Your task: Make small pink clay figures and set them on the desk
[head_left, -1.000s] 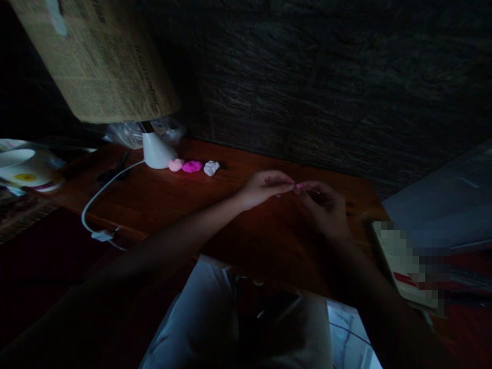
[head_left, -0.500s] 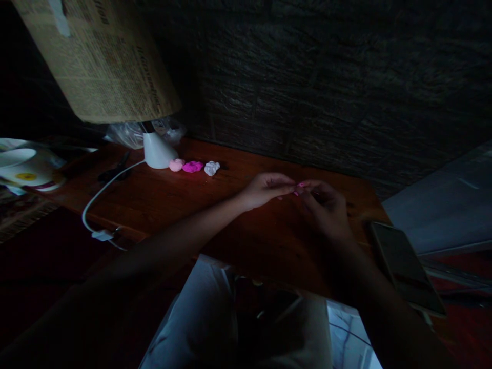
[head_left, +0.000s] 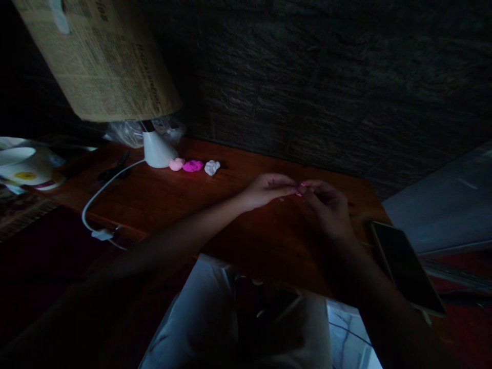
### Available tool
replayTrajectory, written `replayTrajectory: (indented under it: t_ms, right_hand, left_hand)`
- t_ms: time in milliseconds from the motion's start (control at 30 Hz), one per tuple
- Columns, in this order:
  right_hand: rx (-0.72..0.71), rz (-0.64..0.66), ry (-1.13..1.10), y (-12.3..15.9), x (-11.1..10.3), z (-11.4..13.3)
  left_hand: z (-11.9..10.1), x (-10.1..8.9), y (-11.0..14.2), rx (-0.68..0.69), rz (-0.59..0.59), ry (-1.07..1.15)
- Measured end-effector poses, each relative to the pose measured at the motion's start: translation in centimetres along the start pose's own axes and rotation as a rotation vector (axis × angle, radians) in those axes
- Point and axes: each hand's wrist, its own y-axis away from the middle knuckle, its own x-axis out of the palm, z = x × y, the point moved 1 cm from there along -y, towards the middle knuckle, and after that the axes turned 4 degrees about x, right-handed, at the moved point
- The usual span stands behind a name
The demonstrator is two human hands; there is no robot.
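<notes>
My left hand (head_left: 265, 192) reaches over the wooden table with thumb and fingers pinched together. Its fingertips meet those of my right hand (head_left: 326, 204), also closed in a pinch. Between them shows a small pink piece (head_left: 299, 193), apparently modelling clay; fingers cover most of it and its shape is unclear in the dim light. To the left on the table lie a pale pink clay lump (head_left: 177, 164), a bright magenta clay lump (head_left: 192, 165) and a white clay lump (head_left: 211, 167), in a row.
A lamp with a newsprint shade (head_left: 115, 66) and white base (head_left: 157, 149) stands at the left, its cable (head_left: 90, 202) crossing the table edge. Dark scissors (head_left: 115, 170), a white cup (head_left: 21, 166) and clear plastic (head_left: 126, 133) are nearby. A phone or tablet (head_left: 407, 266) lies at right.
Both hands stay nearly in place, drifting slightly right, while the fingertips shift around the pink piece. The device's screen, bright a second ago, is dark now.
</notes>
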Motion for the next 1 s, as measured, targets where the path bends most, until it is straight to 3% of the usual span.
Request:
replayTrajectory:
  t_ms: [300,700,800,867,1000]
  right_hand:
    - [0.071,0.064,-0.007,0.0,0.4,0.6]
    - [0.015,0.102,0.026,-0.4,0.1,0.2]
    - [-0.005,0.085,0.203,1.0,-1.0,1.1]
    - [-0.042,0.03,0.437,3.2,-2.7,1.9]
    - [-0.106,-0.233,1.002,9.6,-7.9,3.0]
  left_hand:
    - [0.2,0.0,0.0,0.0,0.018,0.006]
    - [0.5,-0.3,-0.1,0.004,0.0,-0.008]
    - [0.5,-0.2,-0.1,-0.006,0.001,0.017]
    - [0.5,0.0,-0.1,-0.016,0.009,0.038]
    - [0.4,0.3,0.0,-0.033,0.046,0.054]
